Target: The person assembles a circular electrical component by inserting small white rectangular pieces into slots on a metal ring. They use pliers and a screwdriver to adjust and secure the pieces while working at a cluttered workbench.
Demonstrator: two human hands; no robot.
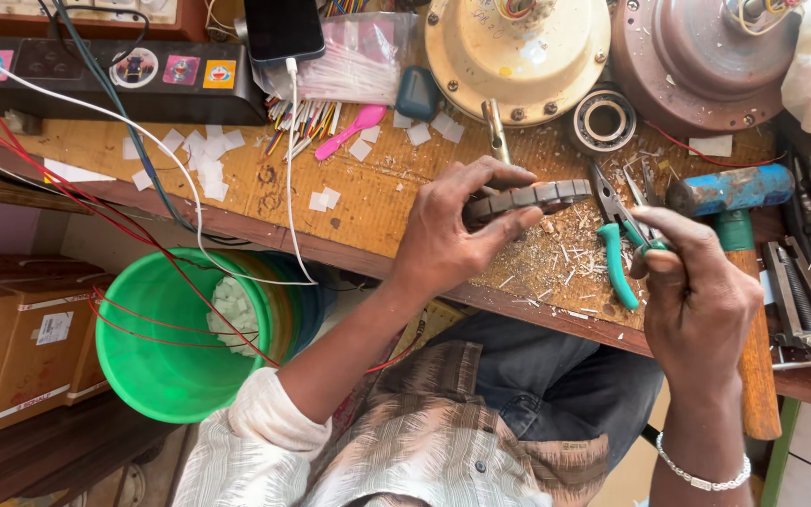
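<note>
Hands first, as I read the head view. Left hand [443, 239] sits near centre, fingers [495, 176] curled tight around a dark, ribbed ring-shaped part [527, 199], thumb below and fingertips above, so the part is pinched edge-on over the wooden workbench [368, 202]. Right hand [696, 291] is at about 3 o'clock from the left one, fingers closed around the teal handles of a pair of pliers [617, 230]; the plier nose points up toward 11 o'clock and ends just beside the right end of the ribbed part. I cannot tell whether the tips touch it.

Wood-coloured shavings [556, 258] lie scattered on the bench beneath both hands. At 12 o'clock from the part stand a cream round motor housing [516, 52] and a brown one [696, 61], with a steel bearing [604, 120] between them. A hammer with a blue head [739, 188] lies at 1 o'clock from the right hand. At 8 o'clock from the left hand, below the bench, is a green bucket [157, 361].
</note>
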